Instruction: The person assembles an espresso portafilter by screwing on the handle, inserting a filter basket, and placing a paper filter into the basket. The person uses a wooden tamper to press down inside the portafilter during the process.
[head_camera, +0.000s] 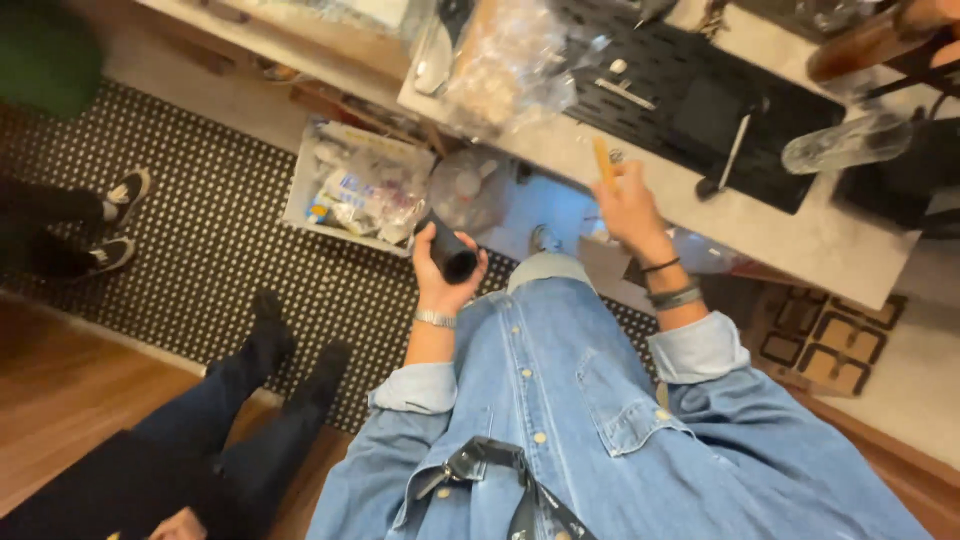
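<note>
while blurred—left hand (441, 272) grips tube (449, 251)

A pale table (800, 240) is seen across the upper right of the frame. A black perforated mat (700, 100), a clear bottle (845, 143) lying on its side and crumpled clear plastic bags (505, 60) are laid on it.

A white box (355, 185) of packets is set on the dotted black rug (200, 230) at centre left.

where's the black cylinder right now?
In the head view, the black cylinder is left of centre, gripped in the person's left hand over the dotted mat, just below the box of plastic packets and off the table edge.
</note>
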